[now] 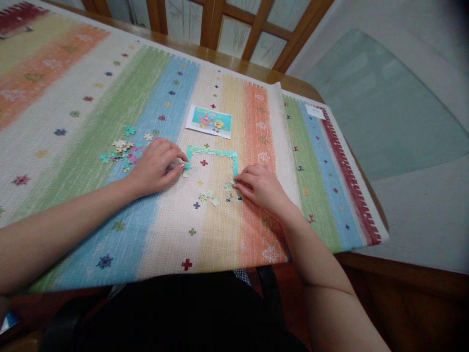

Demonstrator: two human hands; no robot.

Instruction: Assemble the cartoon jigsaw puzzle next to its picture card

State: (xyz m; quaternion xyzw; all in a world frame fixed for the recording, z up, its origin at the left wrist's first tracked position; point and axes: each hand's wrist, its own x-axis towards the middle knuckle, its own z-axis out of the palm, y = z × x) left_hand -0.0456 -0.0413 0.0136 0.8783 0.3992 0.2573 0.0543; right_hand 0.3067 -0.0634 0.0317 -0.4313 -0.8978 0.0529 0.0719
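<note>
"So, how are the arms lying?"

"The left forearm slants in from the left edge, and its hand [157,164], back upward, sits left of the frame's centre. The right forearm climbs from the lower right, its hand [262,188] angled inward just right of centre."

"And the fingers?"

"Bent on both. The left thumb and forefinger reach the left side of the partly built puzzle border [212,152]; I can't tell whether they grip a piece or only touch one. The right thumb and forefinger nearly meet at the lower end of its right side, by some pale pieces, and again a grip is hard to judge."

"Where exactly is that border?"

"Mid-frame, open toward the bottom, on the striped tablecloth [168,230]. Just above it lies a cartoon picture card [210,121]."

"Other pieces?"

"A heap of loose pieces [122,149] lies left of the left hand, and a small cluster [209,196] sits below the border, between the hands."
</note>
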